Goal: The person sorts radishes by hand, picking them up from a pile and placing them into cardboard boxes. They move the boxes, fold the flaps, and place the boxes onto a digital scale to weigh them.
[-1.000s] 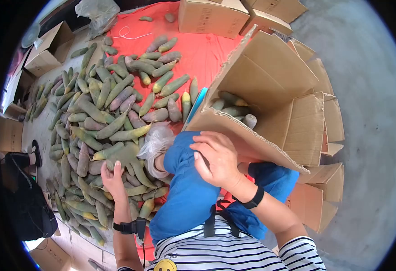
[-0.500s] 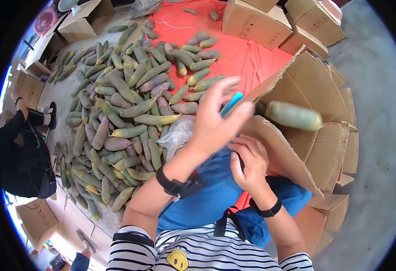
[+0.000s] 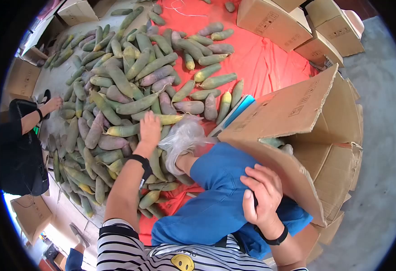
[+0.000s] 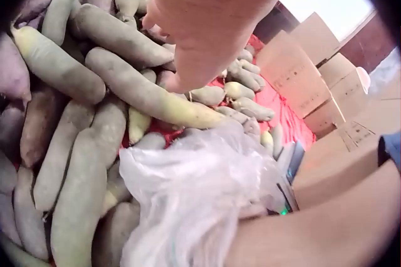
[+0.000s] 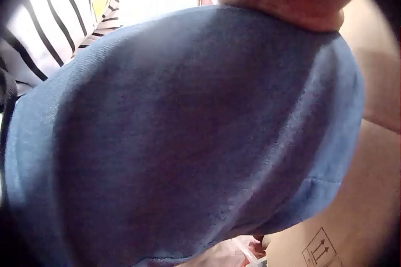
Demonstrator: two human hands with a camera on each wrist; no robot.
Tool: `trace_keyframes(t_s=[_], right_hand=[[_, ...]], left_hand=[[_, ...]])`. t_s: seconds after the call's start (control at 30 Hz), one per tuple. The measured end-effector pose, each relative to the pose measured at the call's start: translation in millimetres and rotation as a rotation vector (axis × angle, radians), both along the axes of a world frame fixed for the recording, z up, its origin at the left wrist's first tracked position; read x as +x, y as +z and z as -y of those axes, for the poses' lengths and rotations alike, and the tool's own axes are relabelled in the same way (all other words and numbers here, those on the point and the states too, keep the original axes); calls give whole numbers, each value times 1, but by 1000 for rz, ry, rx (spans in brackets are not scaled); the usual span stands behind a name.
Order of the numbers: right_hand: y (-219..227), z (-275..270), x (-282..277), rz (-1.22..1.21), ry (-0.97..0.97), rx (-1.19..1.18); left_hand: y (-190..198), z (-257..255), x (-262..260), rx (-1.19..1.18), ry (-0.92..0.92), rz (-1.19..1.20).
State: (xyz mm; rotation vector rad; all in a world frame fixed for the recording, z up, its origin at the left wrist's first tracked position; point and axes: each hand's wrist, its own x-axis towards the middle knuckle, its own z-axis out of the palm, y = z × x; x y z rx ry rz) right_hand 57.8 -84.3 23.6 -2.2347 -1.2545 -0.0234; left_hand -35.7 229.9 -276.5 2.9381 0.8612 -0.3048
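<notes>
My left hand reaches over a large heap of long green radishes, its fingers at a radish with a yellow tip. In the left wrist view that radish lies under the hand, and the fingertips are partly hidden. My right hand rests on my blue-trousered knee with loosely bent fingers and no radish. Beside the knee, an open cardboard box leans with its mouth to the right. Part of a green radish shows inside; the near wall hides most of the contents.
A clear plastic bag covers my foot beside the heap. A blue-edged flat object stands against the box. Red sheeting lies under part of the heap. More cartons stand behind. Another person is at the far left.
Half a second ago my left hand was beside the box's mouth and a radish was in the air there. Now that hand is back over the heap. The right hand stays at the knee.
</notes>
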Motion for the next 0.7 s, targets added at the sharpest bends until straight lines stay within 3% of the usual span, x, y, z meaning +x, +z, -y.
trace_keyframes(t_s=[0.17, 0.23, 0.3, 0.4, 0.5, 0.57, 0.7], right_hand=[[1, -2, 0, -15, 14, -43], [1, -3, 1, -20, 21, -54], [1, -3, 1, -28, 22, -59], [2, -4, 1, -43, 22, -66], [4, -5, 0, -42, 34, -88], [4, -7, 1, -39, 45, -83], [2, -6, 2, -42, 56, -53]], left_hand=[[-33, -84, 14, 409, 50, -30], [-28, -109, 10, 188, 118, -193], [-40, -114, -2, 222, 27, -148], [-46, -116, 2, 186, 174, -223], [-22, -109, 6, 103, 262, -263], [-34, -105, 0, 87, 286, -202], [-46, -42, -24, -247, 269, 201]])
